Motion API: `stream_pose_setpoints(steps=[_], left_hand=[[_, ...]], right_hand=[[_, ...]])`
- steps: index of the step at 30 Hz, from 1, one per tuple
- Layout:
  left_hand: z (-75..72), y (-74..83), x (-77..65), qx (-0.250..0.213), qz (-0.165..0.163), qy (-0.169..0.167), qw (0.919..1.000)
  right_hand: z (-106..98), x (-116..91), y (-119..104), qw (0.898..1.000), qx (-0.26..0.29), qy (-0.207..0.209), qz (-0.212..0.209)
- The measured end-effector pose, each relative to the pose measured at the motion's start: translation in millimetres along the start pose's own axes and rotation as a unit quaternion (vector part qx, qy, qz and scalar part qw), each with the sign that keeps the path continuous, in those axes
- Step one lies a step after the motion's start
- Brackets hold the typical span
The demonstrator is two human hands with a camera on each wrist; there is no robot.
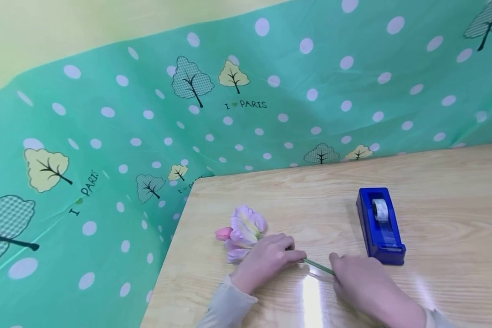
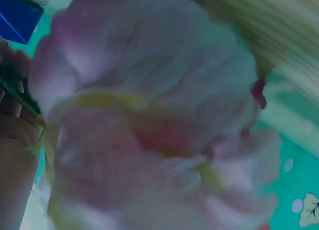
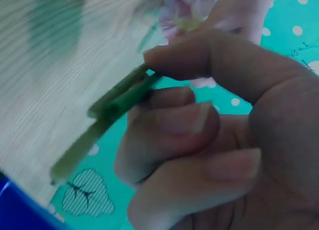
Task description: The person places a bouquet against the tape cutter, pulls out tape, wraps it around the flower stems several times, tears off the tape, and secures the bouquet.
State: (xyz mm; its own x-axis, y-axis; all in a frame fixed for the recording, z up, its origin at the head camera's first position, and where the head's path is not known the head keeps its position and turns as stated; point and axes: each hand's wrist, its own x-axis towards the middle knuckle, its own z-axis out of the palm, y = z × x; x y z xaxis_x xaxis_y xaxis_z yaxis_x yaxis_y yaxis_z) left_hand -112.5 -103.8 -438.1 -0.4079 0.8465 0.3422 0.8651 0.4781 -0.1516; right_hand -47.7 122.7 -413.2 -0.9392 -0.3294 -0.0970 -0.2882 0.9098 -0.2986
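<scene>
Pale purple ruffled flowers [image 1: 246, 223] and a pink bud [image 1: 223, 234] lie to the left on the wooden table. My left hand [image 1: 266, 259] grips their green stems [image 1: 320, 266] just below the blooms. Toward the other end, my right hand [image 1: 366, 284] pinches the stems between thumb and fingers. Several cut stem ends [image 3: 79, 147] of uneven length stick out past the right fingers in the right wrist view. Large pinkish petals [image 2: 149, 65] fill most of the left wrist view and hide part of the left hand [image 2: 17, 120].
A blue tape dispenser [image 1: 381, 248] with a roll of clear tape [image 1: 380, 210] stands on the table [image 1: 455, 218], beyond the right hand. Green dotted cloth [image 1: 246, 136] printed with trees hangs along the table's back and left edges.
</scene>
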Motion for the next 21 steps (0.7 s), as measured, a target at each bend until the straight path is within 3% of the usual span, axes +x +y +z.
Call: stream_pose_setpoints(steps=[4, 7, 15, 21], left_hand=[[-3.1, 6.5, 10.2, -0.001, -0.005, 0.01, 0.9999], [-5.9, 11.4, 14.1, 0.002, -0.012, 0.008, 0.9999], [-13.8, 21.0, 15.3, -0.007, -0.022, -0.017, 0.9996], [-17.9, 36.2, 31.6, -0.006, 0.017, -0.004, 0.9998]], right_hand=[[-6, -8, 10, 0.999, -0.021, 0.049, 0.0], [-11, -11, 15, 0.998, -0.022, 0.056, 0.003], [-34, -27, 41, 0.998, -0.067, -0.004, 0.007], [-40, -42, 73, 0.995, -0.081, -0.051, 0.011]])
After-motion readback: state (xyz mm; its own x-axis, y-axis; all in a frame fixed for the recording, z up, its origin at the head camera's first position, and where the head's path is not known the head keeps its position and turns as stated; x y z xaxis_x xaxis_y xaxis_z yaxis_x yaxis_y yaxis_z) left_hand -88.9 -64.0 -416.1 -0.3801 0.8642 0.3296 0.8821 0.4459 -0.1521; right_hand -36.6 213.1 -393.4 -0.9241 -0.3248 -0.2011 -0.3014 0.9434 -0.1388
